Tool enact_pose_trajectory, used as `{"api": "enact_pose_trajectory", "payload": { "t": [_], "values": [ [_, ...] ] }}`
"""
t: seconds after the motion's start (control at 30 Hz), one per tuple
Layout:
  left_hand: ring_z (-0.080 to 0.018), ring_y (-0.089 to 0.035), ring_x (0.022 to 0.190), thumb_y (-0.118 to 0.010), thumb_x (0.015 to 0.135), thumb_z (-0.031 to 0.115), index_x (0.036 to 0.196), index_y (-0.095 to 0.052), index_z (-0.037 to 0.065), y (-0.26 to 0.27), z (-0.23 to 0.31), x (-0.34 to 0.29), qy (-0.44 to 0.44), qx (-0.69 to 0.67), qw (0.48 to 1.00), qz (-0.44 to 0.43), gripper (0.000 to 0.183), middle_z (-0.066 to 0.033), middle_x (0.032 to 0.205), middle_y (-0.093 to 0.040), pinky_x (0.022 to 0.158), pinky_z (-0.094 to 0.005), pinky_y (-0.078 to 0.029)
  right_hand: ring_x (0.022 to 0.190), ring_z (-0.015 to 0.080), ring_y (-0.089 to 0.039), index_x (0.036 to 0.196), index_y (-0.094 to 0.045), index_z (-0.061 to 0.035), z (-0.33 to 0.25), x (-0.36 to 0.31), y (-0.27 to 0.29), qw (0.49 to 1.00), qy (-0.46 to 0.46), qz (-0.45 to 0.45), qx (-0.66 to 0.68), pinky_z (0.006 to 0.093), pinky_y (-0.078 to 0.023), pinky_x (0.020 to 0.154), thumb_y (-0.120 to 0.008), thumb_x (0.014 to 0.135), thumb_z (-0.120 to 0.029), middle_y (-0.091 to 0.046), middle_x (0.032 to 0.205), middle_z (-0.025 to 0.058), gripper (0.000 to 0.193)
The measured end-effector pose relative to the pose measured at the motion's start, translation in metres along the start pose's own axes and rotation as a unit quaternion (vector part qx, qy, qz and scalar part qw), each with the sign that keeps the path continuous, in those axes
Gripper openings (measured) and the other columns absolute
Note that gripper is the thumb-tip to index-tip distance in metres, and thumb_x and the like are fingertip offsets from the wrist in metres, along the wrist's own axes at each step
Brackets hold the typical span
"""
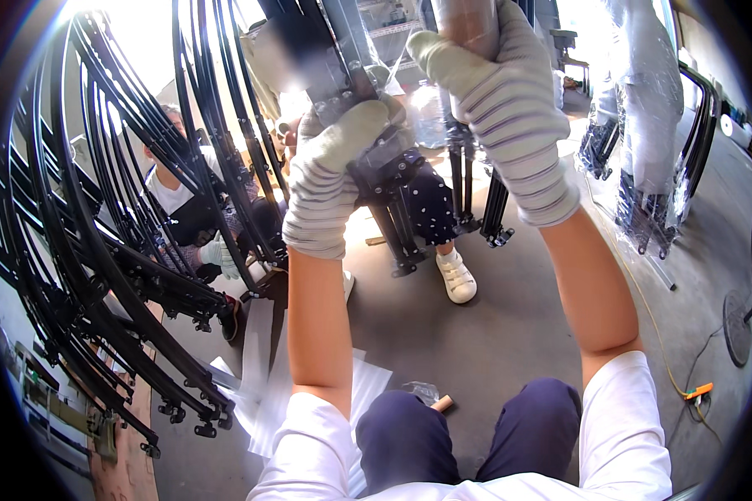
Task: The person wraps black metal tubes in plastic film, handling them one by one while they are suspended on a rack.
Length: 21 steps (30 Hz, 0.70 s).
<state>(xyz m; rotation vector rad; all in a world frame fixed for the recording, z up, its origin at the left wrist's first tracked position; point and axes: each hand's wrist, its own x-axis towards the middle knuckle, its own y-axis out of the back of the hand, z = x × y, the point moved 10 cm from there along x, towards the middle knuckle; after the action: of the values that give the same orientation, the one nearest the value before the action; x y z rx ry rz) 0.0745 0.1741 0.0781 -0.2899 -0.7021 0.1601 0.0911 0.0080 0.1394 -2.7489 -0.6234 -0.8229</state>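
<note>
Both my hands wear striped grey-white knit gloves and are raised in front of me. My left hand (330, 171) grips a black metal folding frame (393, 196) covered in clear plastic film, near its hinged joints. My right hand (497, 88) is closed around the upper part of the same wrapped bundle, at a clear plastic tube or sleeve (468, 25). The frame's black legs (476, 200) hang down toward the concrete floor.
Several curved black metal frames (100, 234) lean in a row at my left. Another person (175, 196) in a white shirt and gloves crouches behind them. Plastic-wrapped frames (652, 142) stand at right. White sheets (368, 384) lie on the floor; a yellow cable (698, 390) runs at right.
</note>
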Motion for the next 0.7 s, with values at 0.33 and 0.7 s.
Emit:
{"api": "enact_pose_trajectory", "payload": {
  "t": [0.33, 0.7],
  "values": [
    [-0.0122, -0.057, 0.066, -0.065, 0.065, 0.012, 0.087, -0.057, 0.001, -0.018, 0.002, 0.006, 0.011, 0.050, 0.998, -0.033, 0.026, -0.0057, 0.076, -0.058, 0.058, -0.0223, -0.047, 0.062, 0.0200, -0.059, 0.094, -0.045, 0.0009, 0.019, 0.049, -0.027, 0.892, 0.256, 0.137, -0.346, 0.0292, -0.049, 0.058, -0.057, 0.070, -0.024, -0.059, 0.073, 0.0123, 0.036],
    [-0.0166, -0.059, 0.071, -0.050, 0.082, 0.029, 0.099, -0.049, 0.000, 0.062, 0.028, -0.030, -0.217, 0.026, 0.948, 0.233, 0.034, -0.0118, 0.086, -0.057, 0.060, -0.0244, -0.051, 0.061, 0.0133, -0.053, 0.097, -0.042, -0.0063, 0.041, 0.095, -0.113, 0.929, 0.300, -0.032, -0.214, 0.0239, -0.045, 0.056, -0.051, 0.075, -0.032, -0.055, 0.067, 0.0046, 0.035]
  ]
}}
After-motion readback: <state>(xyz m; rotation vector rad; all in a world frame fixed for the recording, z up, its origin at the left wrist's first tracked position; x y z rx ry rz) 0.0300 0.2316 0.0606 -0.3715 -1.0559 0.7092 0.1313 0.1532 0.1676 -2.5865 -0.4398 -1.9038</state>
